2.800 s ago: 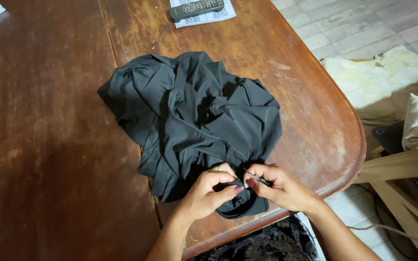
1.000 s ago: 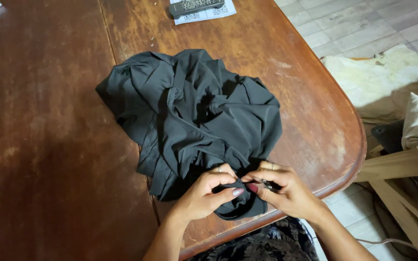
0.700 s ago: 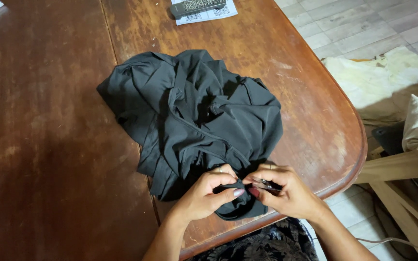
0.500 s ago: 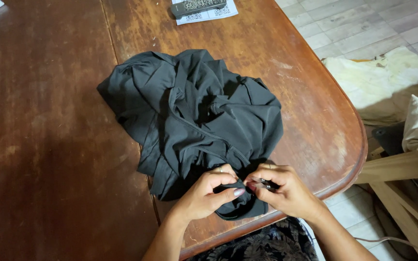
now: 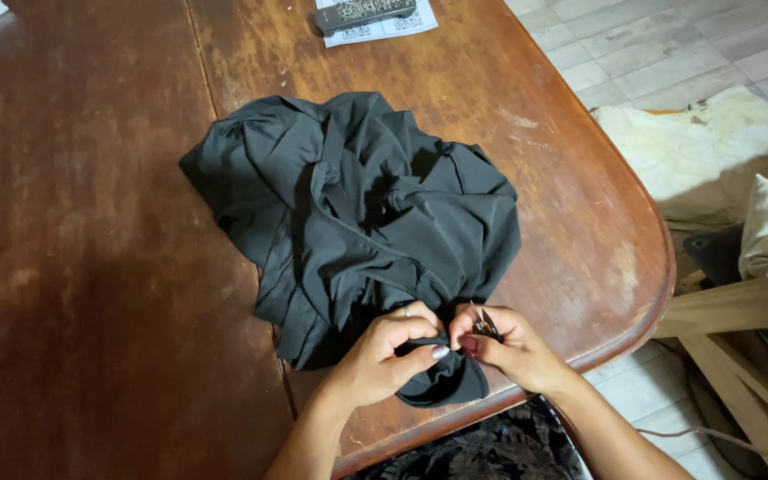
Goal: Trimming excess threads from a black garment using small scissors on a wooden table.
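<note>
Between left hand [image 5: 382, 356] and right hand [image 5: 510, 348], black garment [image 5: 357, 222].

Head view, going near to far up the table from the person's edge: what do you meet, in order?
Left hand and right hand pinching the garment's near edge, the right also holding a small metal tool → crumpled black garment → bare brown wooden table → dark remote control lying on a printed paper.

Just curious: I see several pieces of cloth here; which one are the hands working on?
The black garment on the wooden table; the pale cloths lie on the floor, untouched.
</note>
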